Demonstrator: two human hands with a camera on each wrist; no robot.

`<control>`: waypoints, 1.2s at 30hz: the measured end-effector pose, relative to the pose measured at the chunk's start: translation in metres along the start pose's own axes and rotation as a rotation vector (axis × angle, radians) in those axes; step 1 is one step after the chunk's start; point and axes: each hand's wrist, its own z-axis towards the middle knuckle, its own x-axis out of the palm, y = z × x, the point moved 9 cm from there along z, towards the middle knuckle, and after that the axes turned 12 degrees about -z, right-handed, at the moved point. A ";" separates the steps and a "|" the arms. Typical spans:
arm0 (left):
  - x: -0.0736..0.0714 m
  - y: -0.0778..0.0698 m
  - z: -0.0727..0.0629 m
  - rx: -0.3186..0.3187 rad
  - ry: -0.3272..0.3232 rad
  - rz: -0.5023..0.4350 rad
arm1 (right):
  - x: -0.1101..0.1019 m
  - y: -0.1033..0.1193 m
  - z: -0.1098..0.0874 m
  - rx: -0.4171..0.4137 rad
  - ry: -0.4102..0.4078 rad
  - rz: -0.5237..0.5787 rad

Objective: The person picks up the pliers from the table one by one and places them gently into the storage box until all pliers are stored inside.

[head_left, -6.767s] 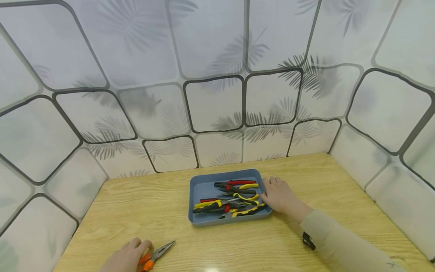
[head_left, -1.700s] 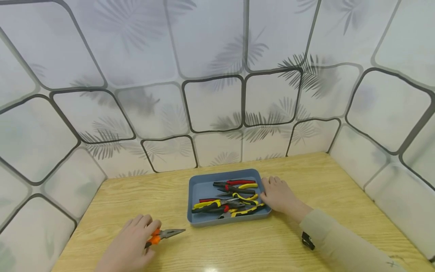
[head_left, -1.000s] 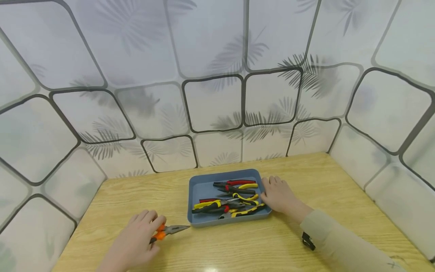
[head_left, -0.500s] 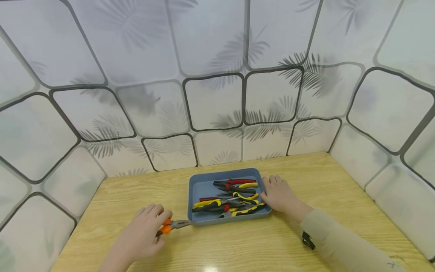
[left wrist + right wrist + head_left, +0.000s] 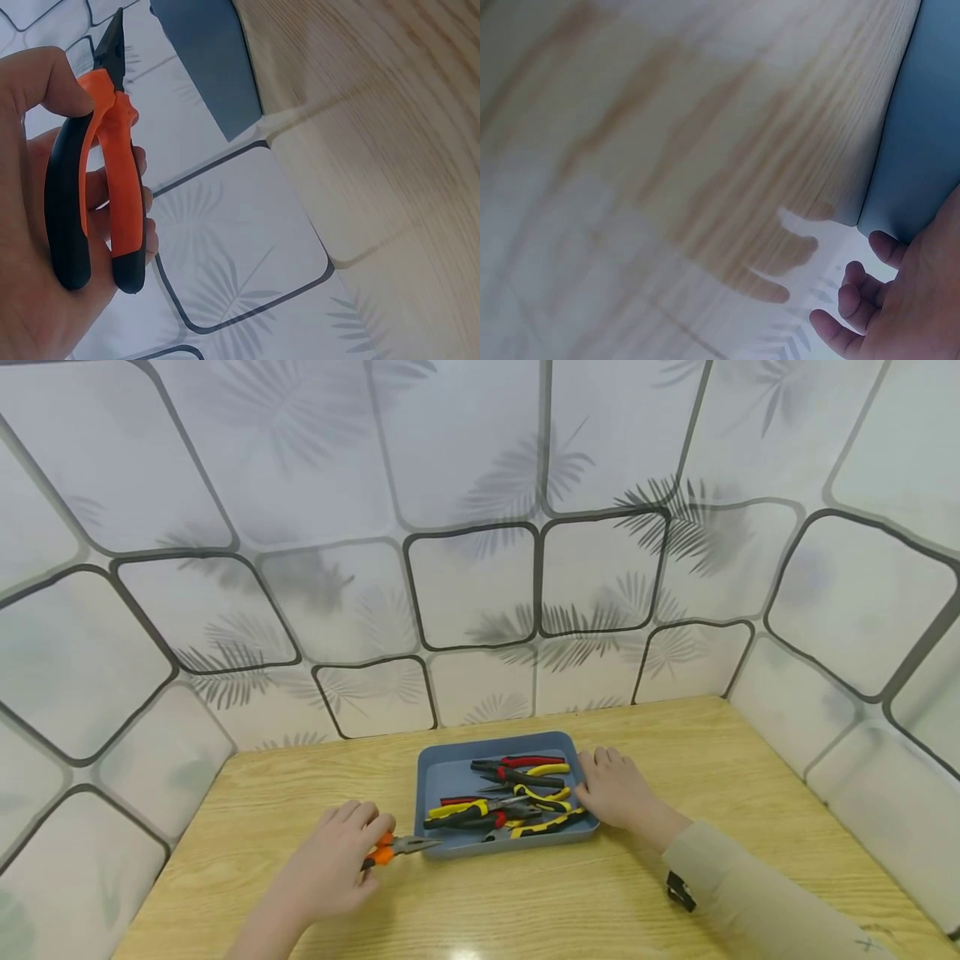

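Observation:
My left hand (image 5: 330, 864) holds needle-nose pliers (image 5: 384, 852) with orange and black handles, just left of the blue tray (image 5: 442, 768). Their grey tip overlaps the tray's near left corner in the head view; whether it touches cannot be told. Close up in the left wrist view, the thumb and fingers grip the pliers (image 5: 126, 187) by their handles, with the nose closed. At the tray's right side rests my right hand (image 5: 615, 789), touching the wall with loosely bent fingers (image 5: 836, 334). Inside the tray lie several pliers (image 5: 480, 814) with red, yellow and black handles, partly overlapping.
The wooden table (image 5: 300, 785) runs back to a wall covering (image 5: 480, 593) with dark outlines and leaf prints, which also encloses both sides. A small black object (image 5: 680, 891) sits at the right sleeve's cuff.
Lying low on the left at first, the orange pliers have been raised and carried right and forward by my left hand up to the tray's corner. The right hand and tray have stayed put.

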 end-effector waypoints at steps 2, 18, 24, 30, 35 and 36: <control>0.001 -0.001 0.003 0.008 -0.003 0.011 | 0.004 -0.001 0.000 -0.003 -0.011 -0.004; 0.015 -0.006 0.025 0.019 0.054 -0.005 | 0.002 -0.001 0.001 0.019 0.009 0.016; 0.015 -0.009 0.033 0.035 0.032 -0.013 | 0.004 -0.002 0.001 0.005 -0.023 0.012; 0.017 -0.007 0.042 0.037 0.018 -0.034 | 0.007 -0.003 0.001 0.000 -0.009 0.014; 0.020 -0.006 0.048 0.034 0.015 -0.041 | 0.013 -0.005 0.002 0.007 -0.013 -0.001; 0.020 -0.005 0.049 0.031 0.017 -0.046 | 0.014 -0.006 0.002 0.008 -0.016 -0.004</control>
